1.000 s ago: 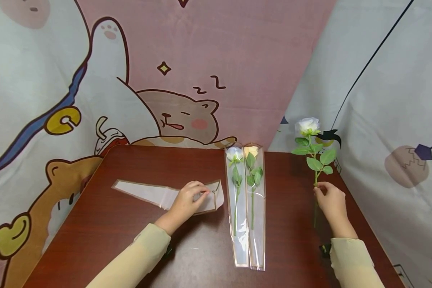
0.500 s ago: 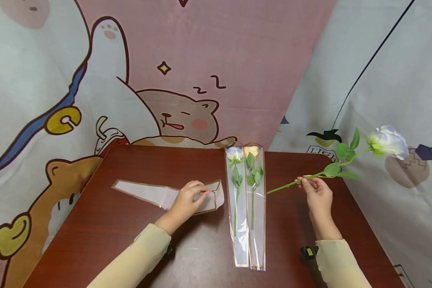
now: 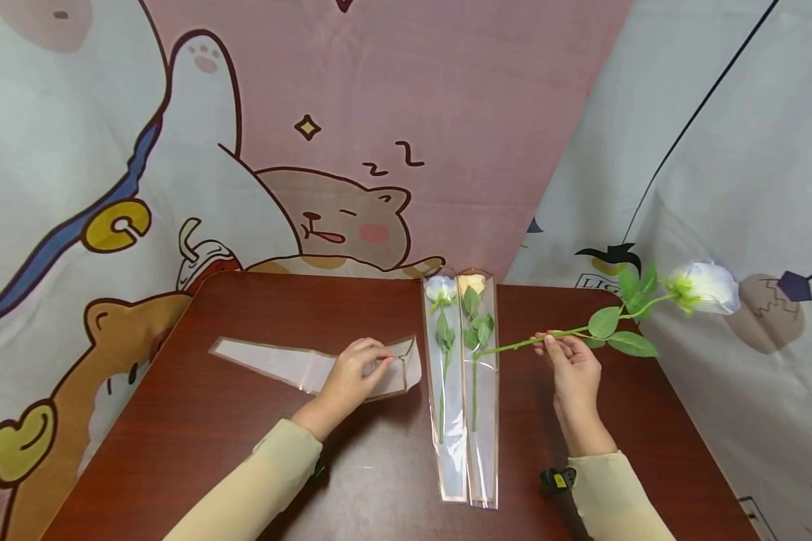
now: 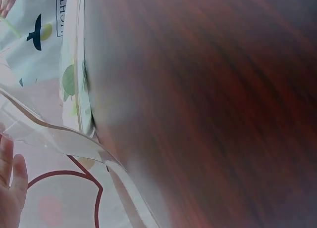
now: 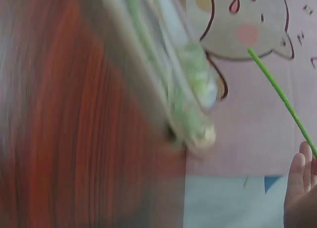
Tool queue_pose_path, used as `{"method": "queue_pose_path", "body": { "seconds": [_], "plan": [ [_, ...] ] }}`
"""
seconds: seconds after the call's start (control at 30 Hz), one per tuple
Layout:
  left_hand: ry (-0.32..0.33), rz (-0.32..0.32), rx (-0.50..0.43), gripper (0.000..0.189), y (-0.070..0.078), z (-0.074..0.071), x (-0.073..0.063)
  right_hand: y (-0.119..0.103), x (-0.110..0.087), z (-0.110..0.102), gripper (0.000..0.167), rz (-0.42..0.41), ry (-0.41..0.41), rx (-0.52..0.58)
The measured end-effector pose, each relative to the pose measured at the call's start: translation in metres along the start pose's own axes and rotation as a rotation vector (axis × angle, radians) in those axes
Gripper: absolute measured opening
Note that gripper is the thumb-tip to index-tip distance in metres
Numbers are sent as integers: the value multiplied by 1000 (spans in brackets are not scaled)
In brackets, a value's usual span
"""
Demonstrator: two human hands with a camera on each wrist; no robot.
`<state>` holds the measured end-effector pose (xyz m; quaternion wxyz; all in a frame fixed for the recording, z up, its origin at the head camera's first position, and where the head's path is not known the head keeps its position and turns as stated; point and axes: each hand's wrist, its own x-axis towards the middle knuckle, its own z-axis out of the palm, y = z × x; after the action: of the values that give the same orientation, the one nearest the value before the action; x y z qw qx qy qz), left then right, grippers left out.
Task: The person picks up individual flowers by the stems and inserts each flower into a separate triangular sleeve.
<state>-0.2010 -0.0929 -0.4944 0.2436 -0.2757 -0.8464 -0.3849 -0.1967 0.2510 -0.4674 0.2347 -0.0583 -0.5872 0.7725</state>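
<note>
My left hand (image 3: 353, 378) pinches the open end of a flat, tapering flower sleeve (image 3: 264, 359), clear with a gold edge, which lies on the left part of the table. In the left wrist view the sleeve's lifted edge (image 4: 74, 139) bows beside my fingertips. With thumb and fingers my right hand (image 3: 574, 376) grips the green stem of a white artificial rose (image 3: 707, 288). Its bloom points right and the bare stem end points left, over the wrapped flowers. The right wrist view shows that stem (image 5: 282, 94) rising from my fingers.
Two wrapped roses, one pale blue-white (image 3: 441, 290) and one cream (image 3: 472, 285), lie side by side in sleeves at mid-table. Behind the dark wooden table (image 3: 372, 481) hangs a cartoon-printed cloth (image 3: 480, 113).
My right hand has moved left and turned the rose from upright to nearly sideways, its stem end swinging toward the left. The left hand keeps its place on the sleeve.
</note>
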Motion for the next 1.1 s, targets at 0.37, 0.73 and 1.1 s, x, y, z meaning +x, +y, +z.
{"method": "queue_pose_path", "body": {
  "seconds": [0.37,0.73,1.1],
  "plan": [
    [70,-27,31,7,4,3,5,2,-37,44,4,51,-93,190],
    [120,-51,31,6,10,8,11,10,-55,71,9,21,-100,198],
    [90,-45,26,6,19,13,12,25,-70,91,19,8,-127,116]
  ]
}}
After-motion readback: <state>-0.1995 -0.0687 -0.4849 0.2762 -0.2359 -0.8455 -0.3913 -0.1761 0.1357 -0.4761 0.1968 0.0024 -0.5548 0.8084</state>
